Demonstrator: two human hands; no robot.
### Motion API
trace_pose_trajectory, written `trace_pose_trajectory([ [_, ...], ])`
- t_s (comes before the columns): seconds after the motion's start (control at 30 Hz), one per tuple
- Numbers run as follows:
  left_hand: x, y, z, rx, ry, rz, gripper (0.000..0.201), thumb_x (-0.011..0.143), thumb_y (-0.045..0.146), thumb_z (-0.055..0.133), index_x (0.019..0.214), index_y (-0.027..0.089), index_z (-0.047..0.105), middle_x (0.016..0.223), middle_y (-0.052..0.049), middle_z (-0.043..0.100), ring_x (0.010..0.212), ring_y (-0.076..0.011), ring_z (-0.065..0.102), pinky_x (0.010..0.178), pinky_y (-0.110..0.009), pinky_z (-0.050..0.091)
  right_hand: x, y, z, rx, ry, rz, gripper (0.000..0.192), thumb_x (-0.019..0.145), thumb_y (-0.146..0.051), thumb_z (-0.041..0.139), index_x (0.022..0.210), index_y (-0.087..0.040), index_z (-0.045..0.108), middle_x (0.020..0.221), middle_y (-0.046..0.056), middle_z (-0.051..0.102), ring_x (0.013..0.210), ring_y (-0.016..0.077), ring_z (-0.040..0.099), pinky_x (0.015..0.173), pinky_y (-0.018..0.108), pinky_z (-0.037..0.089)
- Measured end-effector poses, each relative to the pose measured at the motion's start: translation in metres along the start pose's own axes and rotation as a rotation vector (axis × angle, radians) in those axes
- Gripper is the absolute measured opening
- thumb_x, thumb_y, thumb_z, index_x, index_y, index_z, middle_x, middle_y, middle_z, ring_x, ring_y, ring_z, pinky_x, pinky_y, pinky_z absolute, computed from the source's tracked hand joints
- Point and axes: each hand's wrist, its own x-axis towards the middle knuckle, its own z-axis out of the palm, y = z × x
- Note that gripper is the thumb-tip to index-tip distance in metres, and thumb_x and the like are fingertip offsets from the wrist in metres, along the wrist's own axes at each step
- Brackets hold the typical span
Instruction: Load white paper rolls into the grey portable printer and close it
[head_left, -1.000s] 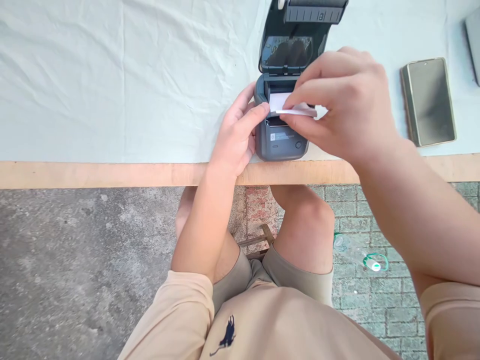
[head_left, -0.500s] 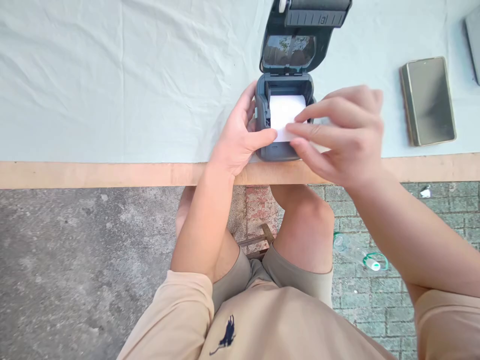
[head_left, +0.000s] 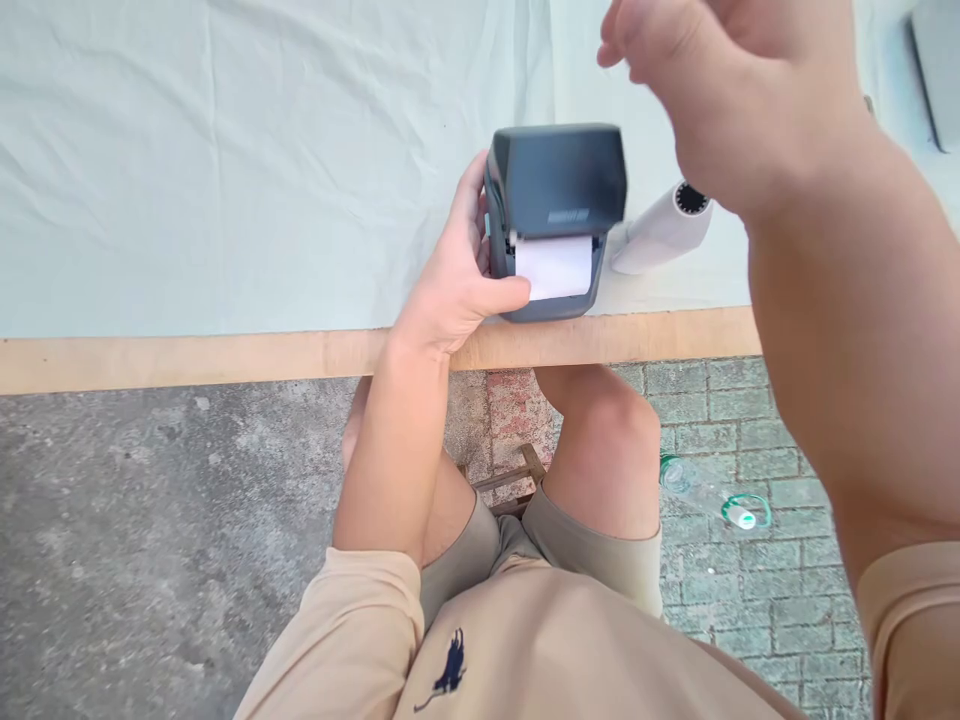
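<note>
At the wooden table edge (head_left: 225, 360), on pale creased cloth (head_left: 337, 180): boxy dark-grey printer (head_left: 556, 225), smooth plastic, rounded corners. Lid (head_left: 566, 175) tipped forward over body, slightly blurred, short of front rim. Flat white paper strip (head_left: 556, 268) out from under lid, lying over printer's front. Just right of printer, smooth white tapering object (head_left: 660, 238) with dark ridged round end, partly behind right wrist. Grey slab-like thing (head_left: 937, 70) at upper right, cut by frame. Right forearm (head_left: 825, 300) across right side of cloth, blocking view there. Below: wooden stool (head_left: 534, 465), clear bottle (head_left: 679, 475) on greenish brick paving (head_left: 765, 600); rough grey concrete (head_left: 172, 530) at left. Left hand (head_left: 454, 285) clamped on printer's left side, fingers along wall, thumb at paper's lower left corner. Right hand (head_left: 739, 95) raised off printer, fingers mostly out of frame; cannot tell how far open or whether holding anything.
</note>
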Motion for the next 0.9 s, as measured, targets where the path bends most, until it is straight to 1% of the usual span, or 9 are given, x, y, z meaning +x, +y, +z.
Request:
trace_pose_trajectory([
  [0.07,0.000,0.000,0.000,-0.024,-0.002,0.004,0.082,0.056,0.010,0.072,0.129,0.036,0.046,0.128,0.001,0.056,0.121,-0.0261,0.053,0.102,-0.036,0.050,-0.001,0.003,-0.003,-0.162,-0.155,-0.078,0.028,0.089,-0.026,0.056,0.117,-0.025,0.059,0.123,-0.003,0.057,0.112,0.0183,0.054,0.093,0.032,0.045],
  [0.1,0.000,0.000,0.000,-0.037,-0.011,0.013,0.078,0.056,0.011,0.073,0.126,0.036,0.048,0.128,0.002,0.056,0.123,-0.0258,0.052,0.103,-0.035,0.049,-0.001,0.005,-0.004,-0.254,-0.237,-0.107,0.036,0.086,-0.031,0.060,0.121,-0.028,0.056,0.125,-0.003,0.056,0.107,0.0195,0.057,0.087,0.034,0.047],
  [0.2,0.001,0.001,-0.001,-0.092,-0.046,0.030,0.065,0.062,0.018,0.073,0.121,0.034,0.051,0.122,0.001,0.056,0.127,-0.0263,0.048,0.107,-0.039,0.046,0.001,0.012,-0.004,-0.420,-0.415,-0.050,0.051,0.079,-0.045,0.066,0.126,-0.036,0.050,0.116,-0.003,0.059,0.080,0.0170,0.059,0.069,0.034,0.051],
  [0.37,0.002,0.004,0.003,-0.218,-0.063,0.026,0.029,0.082,0.029,0.056,0.111,0.031,0.056,0.108,0.002,0.060,0.125,-0.0293,0.048,0.103,-0.044,0.045,0.005,0.016,0.002,-0.516,-0.437,-0.025,0.055,0.075,-0.051,0.066,0.126,-0.040,0.046,0.115,-0.005,0.056,0.065,0.0109,0.051,0.055,0.029,0.048],
  [0.43,0.003,0.005,0.005,-0.252,-0.048,0.018,0.024,0.086,0.030,0.049,0.107,0.027,0.059,0.100,-0.001,0.061,0.123,-0.0297,0.048,0.104,-0.045,0.044,0.006,0.018,0.005,-0.556,-0.439,-0.016,0.059,0.074,-0.052,0.068,0.126,-0.040,0.045,0.113,-0.004,0.056,0.062,0.0108,0.049,0.053,0.029,0.046],
  [0.5,0.004,0.006,0.005,-0.274,-0.007,-0.008,0.027,0.087,0.030,0.043,0.106,0.025,0.061,0.093,-0.002,0.061,0.123,-0.0283,0.049,0.104,-0.043,0.045,0.006,0.018,0.007,-0.578,-0.446,-0.019,0.057,0.075,-0.052,0.067,0.125,-0.040,0.044,0.110,-0.003,0.057,0.068,0.0139,0.053,0.057,0.031,0.047],
  [0.57,0.005,0.005,0.004,-0.272,0.046,-0.036,0.032,0.086,0.024,0.040,0.111,0.025,0.060,0.091,-0.002,0.062,0.124,-0.0248,0.051,0.103,-0.038,0.047,0.003,0.018,0.006,-0.578,-0.457,-0.064,0.052,0.079,-0.051,0.063,0.125,-0.038,0.042,0.109,-0.002,0.057,0.082,0.0183,0.057,0.070,0.036,0.050],
  [0.7,0.006,0.004,-0.001,-0.266,0.063,-0.087,0.037,0.084,0.016,0.045,0.118,0.027,0.057,0.103,0.000,0.064,0.119,-0.0221,0.056,0.096,-0.033,0.050,-0.007,0.017,0.002,-0.514,-0.391,-0.229,0.049,0.081,-0.044,0.062,0.124,-0.032,0.041,0.121,0.001,0.051,0.109,0.0202,0.052,0.095,0.039,0.047],
  [0.9,0.007,0.003,-0.004,-0.277,0.069,-0.106,0.038,0.081,0.012,0.050,0.114,0.028,0.059,0.098,0.002,0.065,0.108,-0.0204,0.062,0.093,-0.034,0.051,-0.016,0.021,-0.006,-0.502,-0.387,-0.311,0.070,0.068,-0.037,0.077,0.127,-0.037,0.040,0.124,0.002,0.049,0.111,0.0207,0.051,0.095,0.037,0.048],
])
